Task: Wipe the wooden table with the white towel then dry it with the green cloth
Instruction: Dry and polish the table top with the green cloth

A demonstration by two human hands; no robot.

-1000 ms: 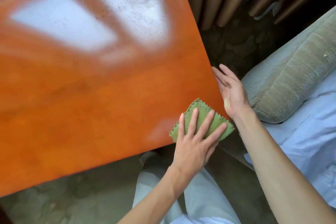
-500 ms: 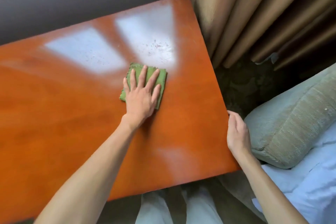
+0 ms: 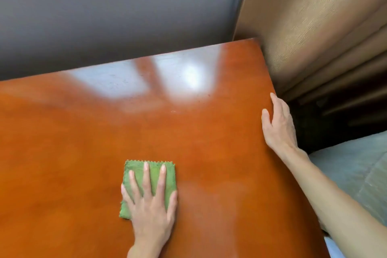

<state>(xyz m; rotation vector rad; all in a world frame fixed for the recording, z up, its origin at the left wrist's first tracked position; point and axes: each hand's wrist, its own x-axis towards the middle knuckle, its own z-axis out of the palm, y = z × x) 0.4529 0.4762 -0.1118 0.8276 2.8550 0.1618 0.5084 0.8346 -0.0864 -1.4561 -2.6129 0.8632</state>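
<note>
1. My left hand lies flat on the green cloth, fingers spread and straight, pressing down and not gripping.
2. The green cloth is folded into a rough rectangle under my palm and fingers. Its zigzag edge shows just beyond my fingertips, and a strip of it sticks out to the left of my little finger.
3. The cloth rests on the wooden table, whose glossy orange-brown top spreads out on every side of my left fingers.
4. To the right of my left hand and farther away, my right hand rests on the table's right edge. Its fingers are open and relaxed, laid along the rim and pointing away from me; they hold nothing.
5. Just right of my right forearm sits a grey-green cushion.
6. Beyond both sets of fingers, pale window reflections gleam on the far part of the table.
7. Past my right fingertips hang tan curtains; past the table's far edge stands a grey wall.
</note>
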